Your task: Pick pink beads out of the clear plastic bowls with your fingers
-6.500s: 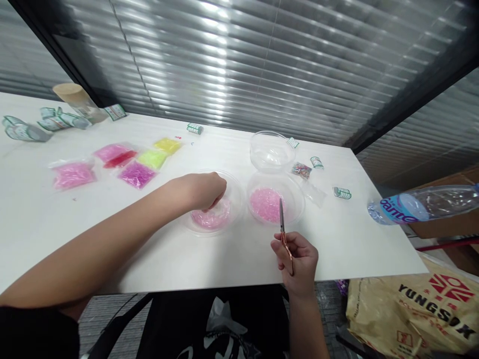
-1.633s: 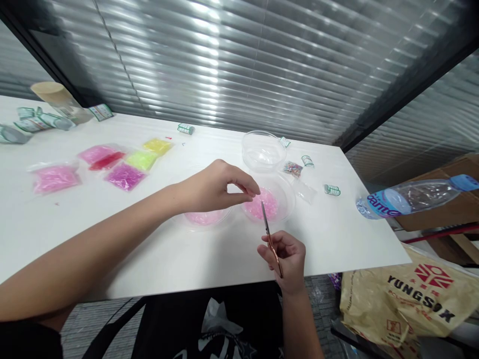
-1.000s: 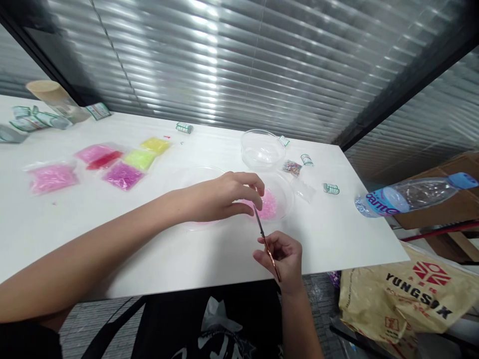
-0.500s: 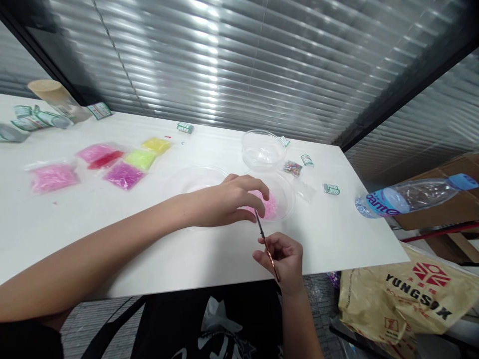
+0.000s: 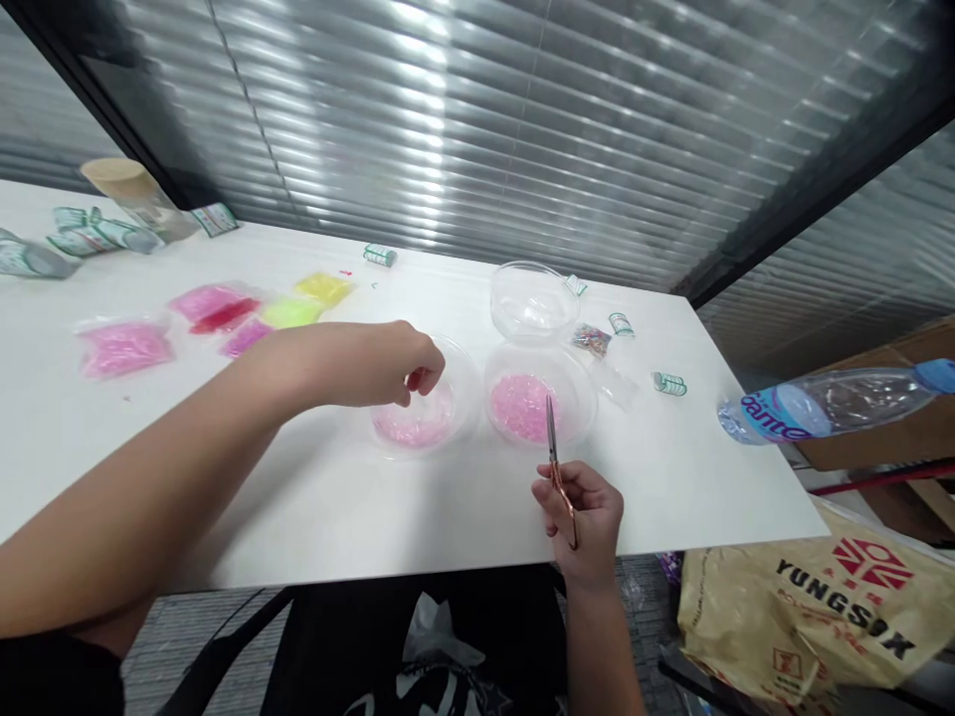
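Note:
My right hand holds small copper-handled scissors, their blades pointing up over the near rim of a clear bowl. Pink bits cover that bowl's bottom. Over a second clear bowl, to the left, my left hand is closed with its fingers curled down. A reddish spot shows at its fingertips, but I cannot make out what it is. Pale pink material lies in this left bowl, partly hidden by the hand.
Bags of pink, red and yellow material lie left. Behind stands another clear bowl, beside a bag of multicoloured bits. A water bottle is at the right edge; a jar stands far left.
My left hand has moved left, from above the right bowl to above the left bowl, and its fingers have curled in. The scissors stay in my right hand, tilted more upright.

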Demonstrator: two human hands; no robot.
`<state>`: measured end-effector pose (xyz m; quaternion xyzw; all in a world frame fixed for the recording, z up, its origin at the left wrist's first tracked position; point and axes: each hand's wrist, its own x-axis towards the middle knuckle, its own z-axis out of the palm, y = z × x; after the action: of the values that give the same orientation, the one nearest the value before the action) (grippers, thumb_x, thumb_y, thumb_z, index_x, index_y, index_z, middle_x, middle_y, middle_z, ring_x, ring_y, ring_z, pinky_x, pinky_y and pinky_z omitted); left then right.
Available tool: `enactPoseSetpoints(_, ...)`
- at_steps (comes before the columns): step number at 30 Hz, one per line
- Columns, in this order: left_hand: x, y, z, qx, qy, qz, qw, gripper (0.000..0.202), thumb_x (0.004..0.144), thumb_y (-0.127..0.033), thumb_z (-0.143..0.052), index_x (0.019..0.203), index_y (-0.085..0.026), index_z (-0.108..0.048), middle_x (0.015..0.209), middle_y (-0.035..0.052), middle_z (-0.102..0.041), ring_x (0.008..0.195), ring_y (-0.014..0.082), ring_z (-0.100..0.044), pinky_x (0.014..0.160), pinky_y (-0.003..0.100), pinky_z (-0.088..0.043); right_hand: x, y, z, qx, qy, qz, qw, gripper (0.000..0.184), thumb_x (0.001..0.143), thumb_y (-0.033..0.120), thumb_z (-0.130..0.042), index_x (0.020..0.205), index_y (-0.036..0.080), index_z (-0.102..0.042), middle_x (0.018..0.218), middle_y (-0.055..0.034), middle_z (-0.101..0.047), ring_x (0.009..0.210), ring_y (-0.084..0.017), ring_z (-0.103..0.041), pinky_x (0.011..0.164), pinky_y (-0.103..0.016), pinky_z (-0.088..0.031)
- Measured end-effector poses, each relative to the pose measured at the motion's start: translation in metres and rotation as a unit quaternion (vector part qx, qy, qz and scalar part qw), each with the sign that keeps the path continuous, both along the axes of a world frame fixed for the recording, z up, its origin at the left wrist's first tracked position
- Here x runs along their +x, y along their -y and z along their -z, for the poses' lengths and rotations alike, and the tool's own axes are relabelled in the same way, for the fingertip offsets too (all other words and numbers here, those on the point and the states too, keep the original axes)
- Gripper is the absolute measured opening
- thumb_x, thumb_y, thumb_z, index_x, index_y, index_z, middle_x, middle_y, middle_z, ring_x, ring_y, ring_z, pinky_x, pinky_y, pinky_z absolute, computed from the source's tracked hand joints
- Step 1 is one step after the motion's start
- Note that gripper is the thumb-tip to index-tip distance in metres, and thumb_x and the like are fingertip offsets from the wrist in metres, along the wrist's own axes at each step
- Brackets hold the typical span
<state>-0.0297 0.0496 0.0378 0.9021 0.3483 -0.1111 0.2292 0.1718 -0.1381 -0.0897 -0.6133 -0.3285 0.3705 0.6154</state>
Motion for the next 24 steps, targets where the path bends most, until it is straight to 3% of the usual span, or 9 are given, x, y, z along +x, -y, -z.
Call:
enactPoseSetpoints(3, 0.009, 0.004, 0.007, -0.026, -0.094, -0.018, 0.995, 0.016, 0.062, -0.006, -0.053, 0.07, -0.019, -0.059, 0.084, 0.0055, -0.067, 0.053, 0.0117, -0.054, 0.048, 0.023, -0.033, 0.001, 0.0, 0.002, -0.004, -0.001, 0.007, 1.0, 0.029, 0.063, 0.039, -0.082, 0.07, 0.014, -0.068, 0.04, 0.0068, -0.045, 0.031, -0.005, -0.036, 0.03, -0.018, -0.027)
enactPoseSetpoints(11, 0.026, 0.012, 0.014, -0.033, -0.149, 0.007, 0.988, 0.019, 0.05, 0.0, -0.055, 0.06, -0.016, -0.056, 0.073, 0.0048, -0.063, 0.048, 0.0123, -0.047, 0.047, 0.025, -0.034, 0.001, 0.0, 0.004, -0.006, -0.004, 0.01, 1.0, 0.028, 0.062, 0.038, -0.083, 0.068, 0.014, -0.069, 0.039, 0.0065, -0.045, 0.031, -0.005, -0.036, 0.029, -0.017, -0.027)
enactPoseSetpoints(18, 0.028, 0.009, 0.021, -0.02, -0.162, 0.023, 0.986, 0.019, 0.049, -0.001, -0.062, 0.062, -0.015, -0.06, 0.078, 0.0065, -0.064, 0.051, 0.0141, -0.052, 0.05, 0.027, -0.039, 0.001, 0.0, 0.005, -0.008, -0.025, 0.012, 1.0, 0.027, 0.061, 0.036, -0.083, 0.068, 0.015, -0.069, 0.039, 0.0067, -0.045, 0.031, -0.005, -0.036, 0.029, -0.017, -0.026)
enactPoseSetpoints(24, 0.024, 0.01, 0.015, -0.02, -0.113, 0.034, 0.993, 0.021, 0.052, -0.001, -0.056, 0.064, -0.018, -0.062, 0.076, 0.0044, -0.065, 0.048, 0.0105, -0.047, 0.047, 0.024, -0.033, 0.001, 0.002, 0.005, -0.012, -0.018, 0.01, 1.0, 0.027, 0.063, 0.036, -0.082, 0.07, 0.014, -0.069, 0.04, 0.0064, -0.046, 0.032, -0.005, -0.036, 0.03, -0.017, -0.027)
